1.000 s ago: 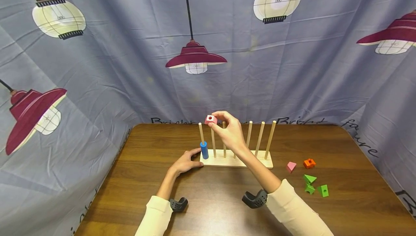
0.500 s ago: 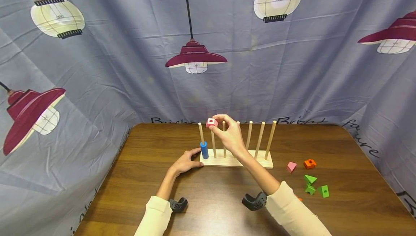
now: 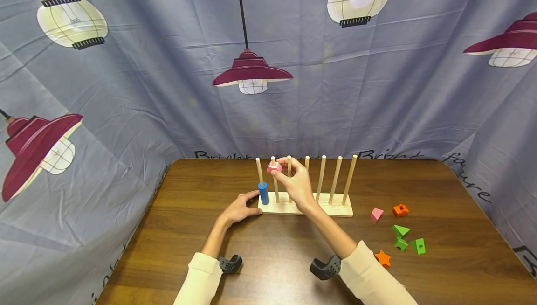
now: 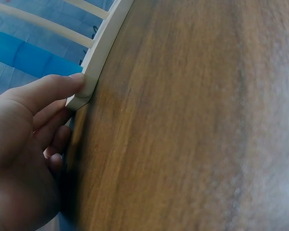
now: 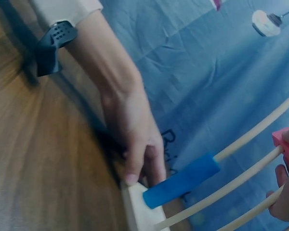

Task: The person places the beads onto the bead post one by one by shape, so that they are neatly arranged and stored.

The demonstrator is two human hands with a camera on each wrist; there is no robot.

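Observation:
A wooden peg board (image 3: 331, 208) with a row of upright pegs stands on the table. Blue cylinders (image 3: 263, 194) are stacked on its leftmost peg. My right hand (image 3: 297, 183) pinches a pink block (image 3: 274, 168) with a hole between thumb and fingers; the tip of the second peg pokes up through that hole. At the board's left end, my left hand (image 3: 238, 209) holds the base, thumb (image 4: 70, 85) on the front edge and fingers behind. In the right wrist view the pink block (image 5: 281, 139) sits at the peg's top, partly hidden by the fingers.
To the right on the brown table (image 3: 193, 277) lie a pink block (image 3: 376, 214), an orange block (image 3: 400, 210), several green blocks (image 3: 401, 231) and an orange star (image 3: 383, 258) beside the right sleeve. A curtain with printed lamps hangs behind the table.
My right hand has lowered the pink block onto the second peg, whose tip now shows through the hole. The orange star has come into view from behind the sleeve. My left hand stays put.

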